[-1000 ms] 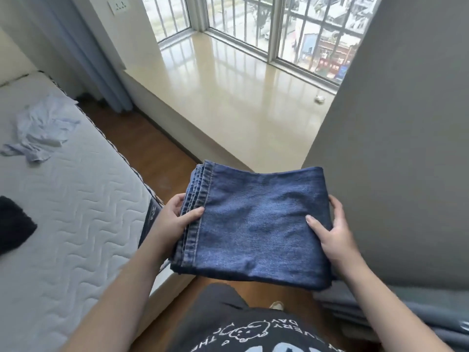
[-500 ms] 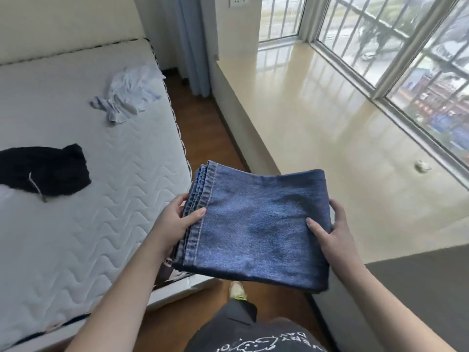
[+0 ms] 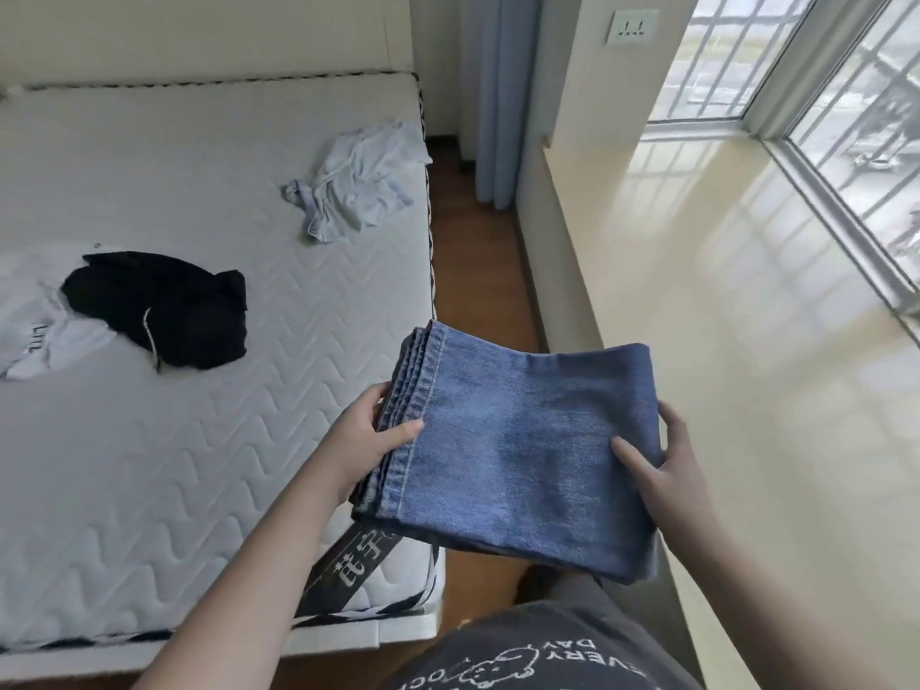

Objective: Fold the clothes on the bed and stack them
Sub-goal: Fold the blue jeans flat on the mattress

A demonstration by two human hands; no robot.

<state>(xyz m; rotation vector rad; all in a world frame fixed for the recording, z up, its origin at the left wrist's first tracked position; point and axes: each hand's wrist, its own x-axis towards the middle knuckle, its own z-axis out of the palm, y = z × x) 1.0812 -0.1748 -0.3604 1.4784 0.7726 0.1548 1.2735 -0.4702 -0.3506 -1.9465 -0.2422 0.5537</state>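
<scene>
A: What is being held in the lower middle of the frame?

B: A pair of folded blue jeans is held up in the air, over the corner of the bed and the wood floor. The jeans are folded into a thick square, and the stacked hems are seen on the left edge.

A: How are the jeans held?

B: The left edge is gripped by the left hand, with the thumb laid on top and the fingers tucked under. The right edge is gripped by the right hand in the same way, with the thumb on top of the cloth.

A: What is seen on the bed?

B: A crumpled light blue shirt is seen at the upper middle, close to the right edge of the bed. A black garment is seen at the middle left. It is laid partly on top of a white shirt at the far left edge of the frame. None of these three are folded.

A: And on the right?

B: A shiny cream window ledge is seen there, with a window at the upper right. A pale blue curtain is hung at the top middle.
</scene>
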